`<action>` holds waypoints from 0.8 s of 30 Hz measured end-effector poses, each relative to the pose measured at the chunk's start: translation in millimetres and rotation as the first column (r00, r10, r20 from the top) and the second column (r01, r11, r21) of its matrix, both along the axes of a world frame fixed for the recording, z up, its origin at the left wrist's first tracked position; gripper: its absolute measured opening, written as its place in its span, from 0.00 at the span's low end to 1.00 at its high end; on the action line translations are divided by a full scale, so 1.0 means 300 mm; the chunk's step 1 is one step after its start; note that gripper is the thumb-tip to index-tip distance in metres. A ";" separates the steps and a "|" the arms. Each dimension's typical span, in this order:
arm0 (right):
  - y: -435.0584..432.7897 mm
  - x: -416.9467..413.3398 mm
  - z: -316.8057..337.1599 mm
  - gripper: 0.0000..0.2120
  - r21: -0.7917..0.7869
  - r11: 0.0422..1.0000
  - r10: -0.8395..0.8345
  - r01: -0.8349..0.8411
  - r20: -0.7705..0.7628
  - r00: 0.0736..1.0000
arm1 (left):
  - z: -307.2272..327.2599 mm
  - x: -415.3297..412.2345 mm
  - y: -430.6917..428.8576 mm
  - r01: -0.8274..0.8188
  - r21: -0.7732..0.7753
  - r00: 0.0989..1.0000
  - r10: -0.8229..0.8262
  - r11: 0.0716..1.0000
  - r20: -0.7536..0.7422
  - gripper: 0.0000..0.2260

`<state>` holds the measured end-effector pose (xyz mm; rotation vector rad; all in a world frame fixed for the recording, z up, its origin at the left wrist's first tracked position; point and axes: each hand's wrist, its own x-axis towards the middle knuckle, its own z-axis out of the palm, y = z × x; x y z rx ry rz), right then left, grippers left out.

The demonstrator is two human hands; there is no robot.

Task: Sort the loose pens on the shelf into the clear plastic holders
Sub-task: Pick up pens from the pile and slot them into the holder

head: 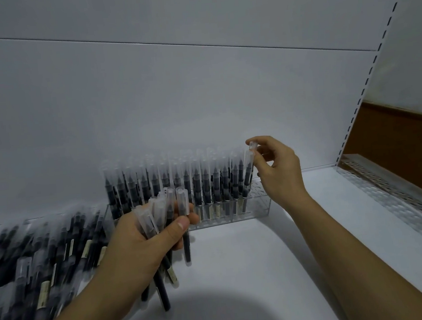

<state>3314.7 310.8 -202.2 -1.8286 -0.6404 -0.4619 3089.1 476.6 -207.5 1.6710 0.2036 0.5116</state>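
Pens, loose black-barrelled ones with frosted clear caps (36, 272), lie in a big heap at the near left of the white shelf (251, 258). They are blurred and we can't count them. Next, a long clear plastic holder (259, 201) stands against the far white back panel (199, 97). It is nearly full of upright pens, caps up, and only its right end shows bare slots. A second clear perforated holder (386, 195) lies along the right edge, with nothing in it that we can see.

Left hand (140, 242) grips a bundle of pens (168, 207) just on the near side of the long holder, fingers curled round the barrels, thumb (181, 225) pressed across the front. Right hand (279, 169) pinches the cap of a single pen (246, 177) between thumb and forefinger tips (251, 141), other fingers loosely curled. That pen leans at the right end of the filled rows, its lower end seemingly down in a slot.

We judge each pen light, stiff and thin. The plastic is smooth, so slippery, and a bundle will likely fan out and slide if the grip slackens. Caps may pull off if we lift by them alone. Better to take the barrel just below the cap for carrying and use the cap end only to steer into a slot. The holder looks light too, so a hard push could shove or tip it.
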 end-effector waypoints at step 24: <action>-0.033 -0.011 0.053 0.08 0.205 0.978 -0.043 0.031 0.055 0.998 | -0.004 0.005 -0.009 0.011 0.087 0.998 -0.006 0.996 -0.060 0.13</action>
